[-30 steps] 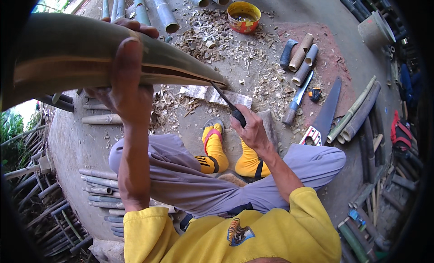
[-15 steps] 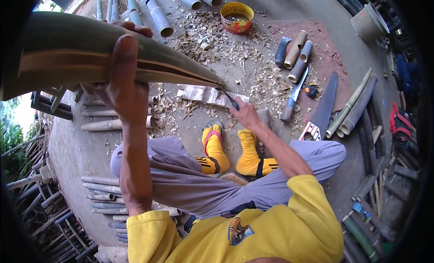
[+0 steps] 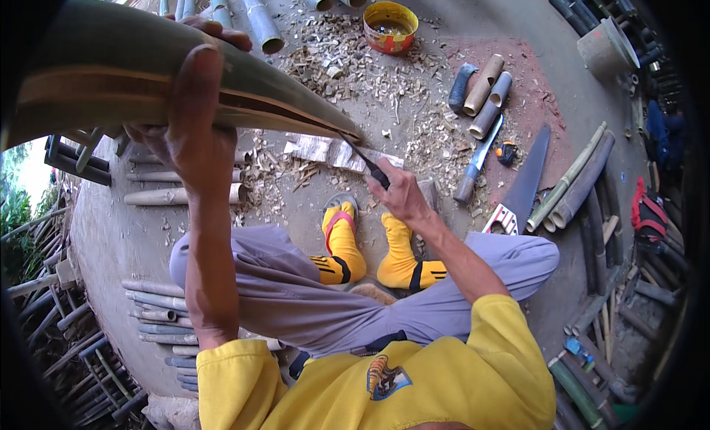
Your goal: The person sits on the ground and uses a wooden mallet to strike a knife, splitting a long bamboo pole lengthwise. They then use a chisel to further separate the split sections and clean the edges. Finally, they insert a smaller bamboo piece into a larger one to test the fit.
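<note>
A thick green bamboo pole (image 3: 288, 93) slants across the upper left, its far-left end large and close, with a long split along its side. My left hand (image 3: 194, 119) is closed round the pole, thumb on the near side and fingertips showing over the top. In my right hand (image 3: 405, 199) is a small knife (image 3: 364, 161) with a dark handle, the fingers wrapped round it. Its thin blade reaches up to the split at the pole's narrow-looking right end and seems to touch it. Below this end a pale, flat strip (image 3: 325, 149) lies on the ground.
Wood chips cover the ground ahead. A yellow-red tub (image 3: 390, 29) stands at the back. To the right lie short bamboo tubes (image 3: 484, 86), a machete (image 3: 481, 160), a tape measure (image 3: 506, 153) and a handsaw (image 3: 525, 182). Bamboo lengths (image 3: 159, 306) are stacked at left.
The knife and my right hand have shifted slightly left, and more of the blade shows. My left hand still grips the pole. The whole view has shifted a little.
</note>
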A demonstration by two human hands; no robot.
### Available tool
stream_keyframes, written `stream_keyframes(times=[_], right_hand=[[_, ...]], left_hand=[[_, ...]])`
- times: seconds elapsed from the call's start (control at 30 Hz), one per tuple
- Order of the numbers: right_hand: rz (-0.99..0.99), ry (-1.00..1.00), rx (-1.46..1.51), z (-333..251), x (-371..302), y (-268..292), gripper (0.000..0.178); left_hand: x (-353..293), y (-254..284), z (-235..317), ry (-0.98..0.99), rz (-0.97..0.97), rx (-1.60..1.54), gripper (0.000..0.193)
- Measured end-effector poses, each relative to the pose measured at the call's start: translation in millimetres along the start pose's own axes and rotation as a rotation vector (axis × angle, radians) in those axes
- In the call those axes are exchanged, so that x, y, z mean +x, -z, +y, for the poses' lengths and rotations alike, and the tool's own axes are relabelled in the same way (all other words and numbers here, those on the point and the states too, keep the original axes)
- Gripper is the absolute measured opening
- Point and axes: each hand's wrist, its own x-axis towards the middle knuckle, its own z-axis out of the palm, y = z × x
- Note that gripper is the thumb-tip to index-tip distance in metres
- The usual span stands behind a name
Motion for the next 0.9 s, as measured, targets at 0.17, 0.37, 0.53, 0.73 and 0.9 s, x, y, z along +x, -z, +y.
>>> stream_keyframes(times=[0.17, 0.37, 0.53, 0.73, 0.9], right_hand=[[-0.182, -0.238, -0.099, 47, 1, -2, 0.022], [0.015, 0.017, -0.001, 1, 12, -7, 0.025], [-0.073, -0.203, -0.182, 43, 12, -30, 0.025], [-0.016, -0.115, -0.021, 5, -2, -18, 0.027], [0.102, 0.174, -0.009, -3, 8, -10, 0.025]], left_hand=[[4, -6, -1, -0.088, 0.032, -0.003, 0.030], [3, -1, -2, -0.066, 0.053, 0.002, 0.021], [1, -1, 4, -0.102, 0.092, 0.140, 0.016], [-4, 18, -6, -0.206, 0.127, 0.385, 0.016], [-5, 18, -4, -0.167, 0.080, 0.381, 0.019]])
